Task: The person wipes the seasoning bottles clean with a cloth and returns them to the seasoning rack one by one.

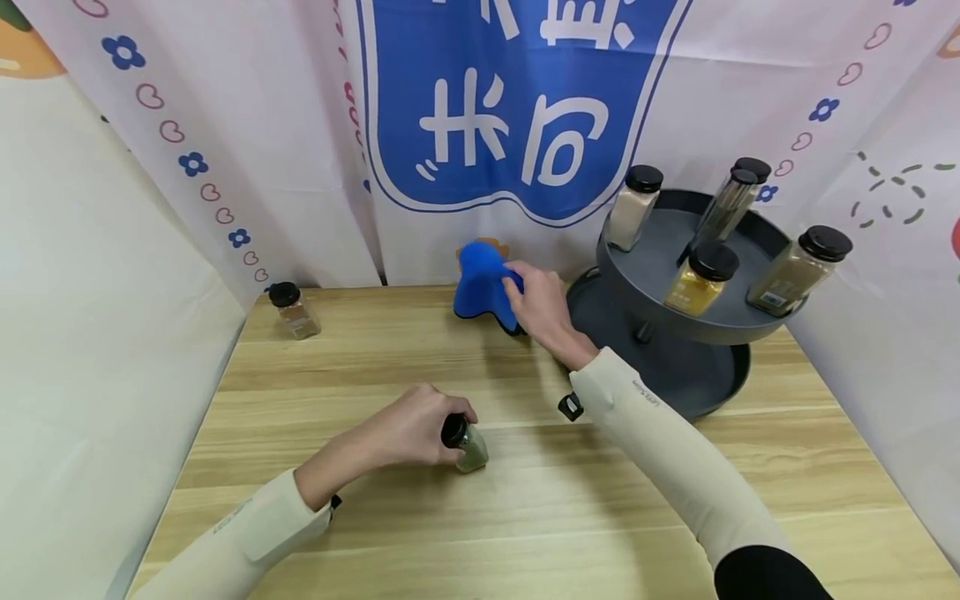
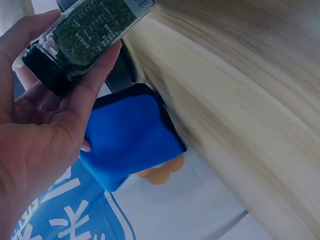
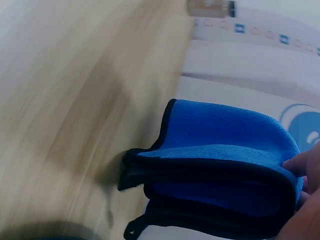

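My left hand [image 1: 420, 423] grips a glass jar of green herbs [image 1: 472, 452] by its black lid, above the front middle of the wooden table. In the left wrist view thumb and fingers lie round the neck of the jar [image 2: 90, 37]. My right hand [image 1: 542, 307] pinches a blue cloth [image 1: 480, 287] with black edging near the back of the table, left of the tiered stand. The right wrist view has the cloth [image 3: 215, 130] hanging in folds, with the fingers of the right hand [image 3: 305, 190] at its edge.
A dark two-tier round stand [image 1: 645, 312] is at the right; its upper tier carries several black-lidded jars, one a yellow jar [image 1: 693, 287]. Another small jar [image 1: 297, 315] stands at the table's back left corner. A printed curtain [image 1: 300, 150] hangs behind the wooden table [image 1: 360, 350].
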`<state>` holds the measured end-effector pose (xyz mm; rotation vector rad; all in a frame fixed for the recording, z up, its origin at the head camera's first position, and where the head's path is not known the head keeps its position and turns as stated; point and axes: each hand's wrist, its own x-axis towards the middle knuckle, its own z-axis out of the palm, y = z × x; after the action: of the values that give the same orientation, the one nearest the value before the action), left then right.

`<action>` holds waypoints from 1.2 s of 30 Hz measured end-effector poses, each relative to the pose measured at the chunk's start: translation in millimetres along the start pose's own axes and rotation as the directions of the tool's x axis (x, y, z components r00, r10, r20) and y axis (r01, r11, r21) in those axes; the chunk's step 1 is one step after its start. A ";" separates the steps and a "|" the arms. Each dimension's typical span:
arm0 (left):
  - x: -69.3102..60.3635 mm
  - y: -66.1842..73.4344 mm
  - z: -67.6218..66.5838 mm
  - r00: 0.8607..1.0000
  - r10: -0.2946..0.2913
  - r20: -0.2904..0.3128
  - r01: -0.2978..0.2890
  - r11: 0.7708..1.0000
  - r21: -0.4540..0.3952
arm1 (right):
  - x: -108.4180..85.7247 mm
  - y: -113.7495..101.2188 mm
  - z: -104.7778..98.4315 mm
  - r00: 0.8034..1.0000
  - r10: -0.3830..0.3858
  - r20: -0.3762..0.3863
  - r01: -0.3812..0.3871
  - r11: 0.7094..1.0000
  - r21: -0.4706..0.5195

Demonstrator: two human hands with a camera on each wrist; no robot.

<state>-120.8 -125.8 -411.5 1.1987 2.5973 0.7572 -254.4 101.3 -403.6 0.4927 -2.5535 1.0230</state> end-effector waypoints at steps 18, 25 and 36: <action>4.8 16.1 0.9 0.992 0.018 0.128 -0.034 0.992 0.124 | -34.9 -24.4 12.3 0.918 -0.107 0.381 0.177 0.972 -0.154; 5.0 21.4 3.2 0.991 -0.005 0.135 -0.016 0.988 0.153 | -52.1 -22.3 19.6 0.857 -0.112 0.503 0.232 0.955 -0.184; 4.8 22.8 7.2 0.992 -0.042 0.123 0.020 0.984 0.179 | -70.9 -14.7 27.5 0.788 -0.098 0.608 0.276 0.939 -0.205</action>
<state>-106.4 -107.1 -405.6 1.2064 2.6155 0.4358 -190.7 85.1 -444.5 1.1072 -3.0286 0.4478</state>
